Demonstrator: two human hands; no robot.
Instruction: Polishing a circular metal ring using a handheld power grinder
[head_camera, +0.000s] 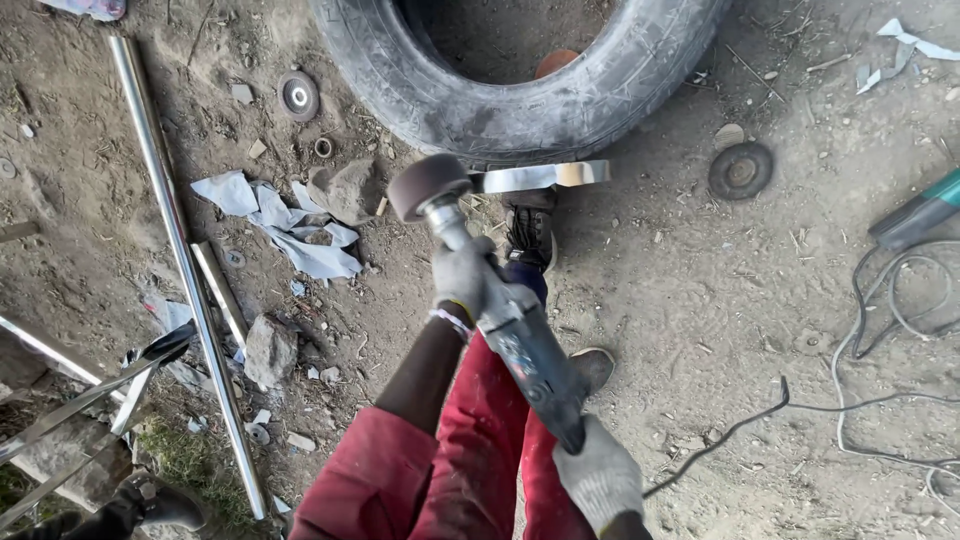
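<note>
Grey-and-blue handheld power polisher (520, 345), hard plastic body, long and tapering, held slantwise over the dirt ground (700, 300). At its head sits a brown, drum-shaped buffing wheel (428, 185) of matt, felt-like texture.

Left hand (462, 278), in a grey knitted work glove, has its grip clenched round the neck of the polisher just behind the wheel. Right hand (600, 478), gloved alike, has its grip clenched on the rear end of the body.

Short, flat, mirror-bright metal bar (540, 176), curved slightly, lying just beside the wheel on its right and resting against the worn black rubber tyre (520, 100). Whether wheel and bar touch cannot be told. A black laced shoe (530, 232) stands just below the bar.

The tyre lies flat, its tread scuffed and dusty; inside its ring there is bare earth and one small rounded orange object (556, 62), partly hidden by the rim.

Long polished steel tube (185, 260), round in section, lying on the ground well to the left. Crumpled white paper scraps (290, 225) and rough grey stones (268, 350) lie near it. Rusty round abrasive disc (741, 170), flat on the dirt at the right. Thin grey cable (890, 300), looped loosely at the far right.
</note>
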